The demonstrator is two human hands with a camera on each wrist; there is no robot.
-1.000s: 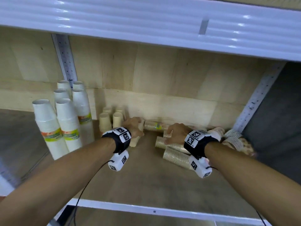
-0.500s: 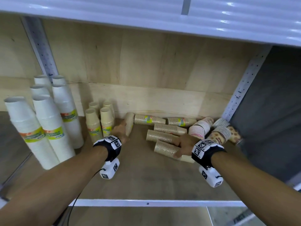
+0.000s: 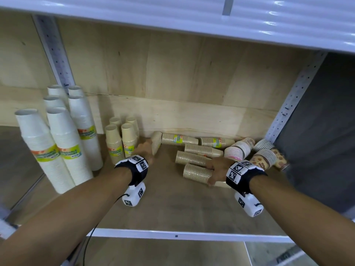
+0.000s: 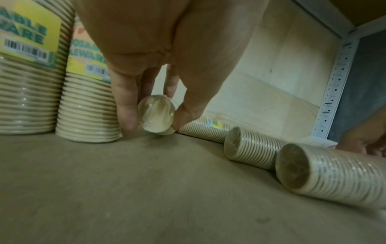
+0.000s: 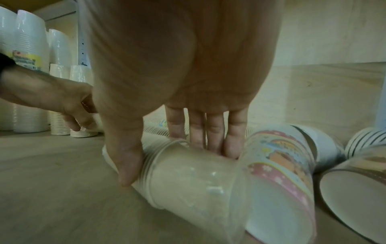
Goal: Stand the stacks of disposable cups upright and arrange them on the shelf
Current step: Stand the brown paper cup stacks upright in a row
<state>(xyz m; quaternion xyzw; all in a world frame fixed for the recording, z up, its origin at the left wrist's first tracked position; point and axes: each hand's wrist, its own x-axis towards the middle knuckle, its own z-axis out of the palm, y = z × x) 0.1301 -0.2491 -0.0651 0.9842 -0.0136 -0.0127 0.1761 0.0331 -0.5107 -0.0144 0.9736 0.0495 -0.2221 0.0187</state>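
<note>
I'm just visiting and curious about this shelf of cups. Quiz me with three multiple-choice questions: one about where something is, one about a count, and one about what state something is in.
1. Where do the tall white cup stacks stand?
A. left end of the shelf
B. right end
C. on the shelf above

2. How many tall white stacks are upright?
A. two
B. six
C. ten

3. What is the state of the beige stack under the right hand?
A. upright
B. lying on its side
C. crushed flat

Answers:
1. A: the head view shows them grouped at the left, by the upright post.
2. B: six open tops show there, in three rows of two.
3. B: it lies lengthwise on the shelf board, with thumb and fingers around it in the right wrist view.

Meanwhile the left hand grips another beige stack, tilted, beside the small upright beige stacks.
</note>
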